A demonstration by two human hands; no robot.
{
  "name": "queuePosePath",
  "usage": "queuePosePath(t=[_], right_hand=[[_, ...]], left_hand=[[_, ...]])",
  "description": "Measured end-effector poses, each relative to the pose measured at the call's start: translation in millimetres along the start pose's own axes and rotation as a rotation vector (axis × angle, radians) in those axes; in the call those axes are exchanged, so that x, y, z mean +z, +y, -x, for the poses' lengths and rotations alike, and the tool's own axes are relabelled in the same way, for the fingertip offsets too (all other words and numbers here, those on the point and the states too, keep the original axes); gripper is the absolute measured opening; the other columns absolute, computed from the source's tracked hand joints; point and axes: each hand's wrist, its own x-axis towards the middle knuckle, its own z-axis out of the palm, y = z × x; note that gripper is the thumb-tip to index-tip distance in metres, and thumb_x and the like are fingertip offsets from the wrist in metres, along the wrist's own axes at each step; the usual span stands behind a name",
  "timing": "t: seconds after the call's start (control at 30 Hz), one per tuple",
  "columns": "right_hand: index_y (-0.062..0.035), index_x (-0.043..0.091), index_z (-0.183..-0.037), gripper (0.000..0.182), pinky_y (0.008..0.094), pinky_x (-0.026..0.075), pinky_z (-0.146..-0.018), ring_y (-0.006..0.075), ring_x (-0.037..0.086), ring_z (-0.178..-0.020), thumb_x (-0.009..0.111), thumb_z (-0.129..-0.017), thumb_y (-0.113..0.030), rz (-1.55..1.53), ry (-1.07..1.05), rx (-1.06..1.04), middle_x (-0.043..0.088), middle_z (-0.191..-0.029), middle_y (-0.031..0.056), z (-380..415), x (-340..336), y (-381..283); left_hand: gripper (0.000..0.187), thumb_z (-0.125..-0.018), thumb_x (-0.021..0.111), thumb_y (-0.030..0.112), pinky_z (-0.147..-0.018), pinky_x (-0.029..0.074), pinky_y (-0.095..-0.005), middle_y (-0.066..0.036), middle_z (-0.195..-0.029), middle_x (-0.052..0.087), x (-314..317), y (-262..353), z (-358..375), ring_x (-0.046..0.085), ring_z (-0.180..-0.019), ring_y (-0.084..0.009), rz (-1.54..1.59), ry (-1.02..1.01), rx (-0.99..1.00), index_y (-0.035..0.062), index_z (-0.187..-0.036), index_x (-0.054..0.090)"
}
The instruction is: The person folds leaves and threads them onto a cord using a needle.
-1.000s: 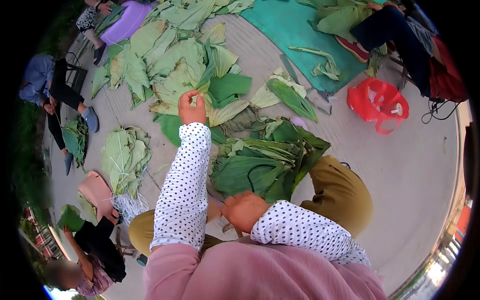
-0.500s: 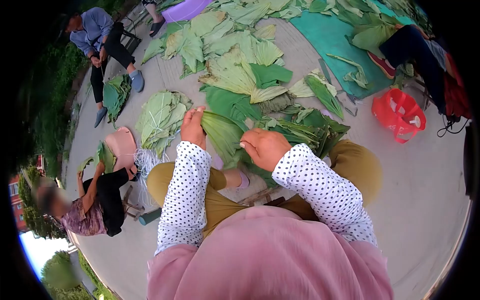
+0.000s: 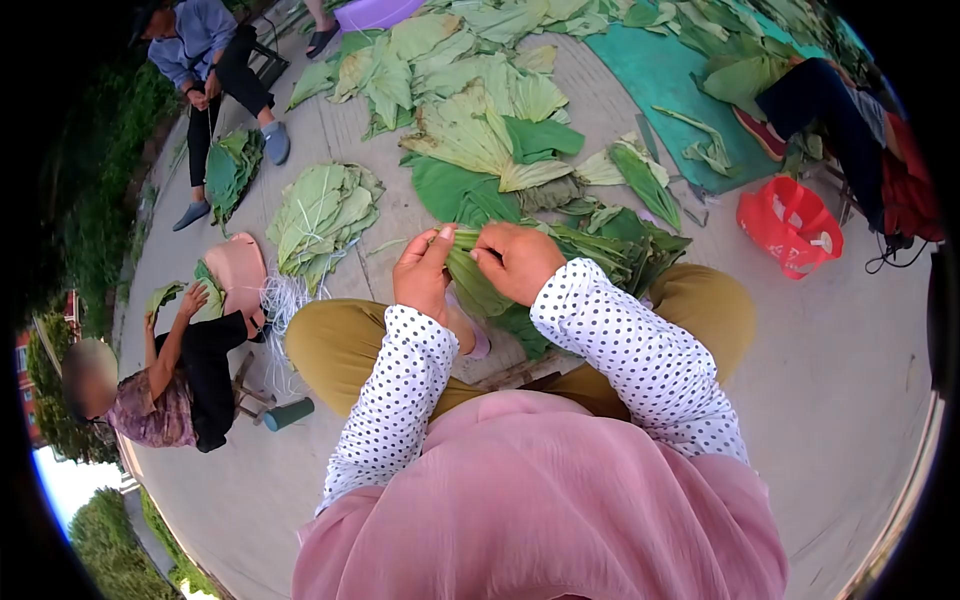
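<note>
Left hand [image 3: 424,275]: thumb and fingers pinched on the upper edge of the leaf [image 3: 472,284], palm toward the body.
Right hand [image 3: 522,264]: fingers curled, thumb down, closed on the same leaf just beside the left hand; its palm is hidden.
Leaf: held up between the two hands in front of the lap, its folds gathered at the top and its body hanging below the fingers.
Sleeves [image 3: 628,335]: white with dark dots, on both forearms.
Stack [image 3: 640,245]: green leaves piled just beyond the right hand, partly covered by it.
Loose leaves [image 3: 455,130]: spread over the ground [image 3: 830,420] ahead, pale and dark green, some browned.
Bundle [image 3: 328,215]: leaves bound with white string, lying left of the hands.
String [image 3: 284,318]: a loose white heap between the bundle and the left knee [image 3: 335,345], near the pink basin [image 3: 243,278].
Red bag [image 3: 785,240]: on the ground at right, near the green mat [image 3: 655,85].
Co-workers: one in a blue shirt [image 3: 190,45] at upper left, one at lower left holding a leaf piece [image 3: 212,290], one at upper right.
</note>
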Motion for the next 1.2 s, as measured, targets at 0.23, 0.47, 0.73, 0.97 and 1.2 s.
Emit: queuePosePath(t=[0.23,0.47,0.73,0.97,1.2], right_hand=[[-0.0036,0.056,-0.077,0.010,0.0438,0.046,-0.060,0.0359,0.059,-0.069,0.062,-0.080,-0.011,0.052,0.050,-0.063,0.058,-0.074,0.0164,-2,0,-4],[-0.0029,0.057,-0.078,0.009,0.0441,0.044,-0.058,0.0371,0.058,-0.066,0.060,-0.082,-0.011,0.063,-0.031,-0.064,0.059,-0.071,0.0174,-1,5,-8],[-0.0024,0.059,-0.082,0.007,0.0444,0.045,-0.058,0.0380,0.059,-0.067,0.059,-0.082,-0.009,0.100,-0.063,-0.113,0.059,-0.072,0.0186,4,14,-2],[-0.0018,0.061,-0.084,0.008,0.0439,0.046,-0.058,0.0384,0.060,-0.066,0.058,-0.084,-0.009,0.028,-0.055,-0.111,0.060,-0.071,0.0195,8,10,-12],[-0.0005,0.060,-0.084,0.009,0.0381,0.045,-0.056,0.0302,0.059,-0.059,0.058,-0.086,-0.009,-0.031,-0.023,-0.035,0.059,-0.068,0.0159,9,16,3]], left_hand=[[0.021,-0.089,0.064,0.015,-0.069,0.043,-0.0204,0.000,-0.089,0.065,7,-19,2,0.054,-0.076,-0.0057,-0.146,-0.017,0.191,-0.0002,-0.103,0.065],[0.022,-0.088,0.063,0.015,-0.073,0.048,-0.0242,-0.005,-0.088,0.068,7,-21,13,0.060,-0.078,-0.0088,-0.375,0.061,0.252,-0.0006,-0.102,0.065],[0.021,-0.086,0.064,0.018,-0.072,0.050,-0.0281,-0.011,-0.091,0.069,3,-26,21,0.064,-0.077,-0.0150,-0.528,0.118,0.300,0.0016,-0.099,0.067],[0.023,-0.085,0.063,0.019,-0.076,0.050,-0.0321,-0.016,-0.098,0.066,5,-24,29,0.065,-0.084,-0.0247,-0.644,0.082,0.416,0.0017,-0.100,0.067],[0.025,-0.086,0.063,0.020,-0.078,0.051,-0.0329,-0.016,-0.101,0.065,12,-21,35,0.064,-0.085,-0.0243,-0.662,0.079,0.426,0.0023,-0.104,0.066]])
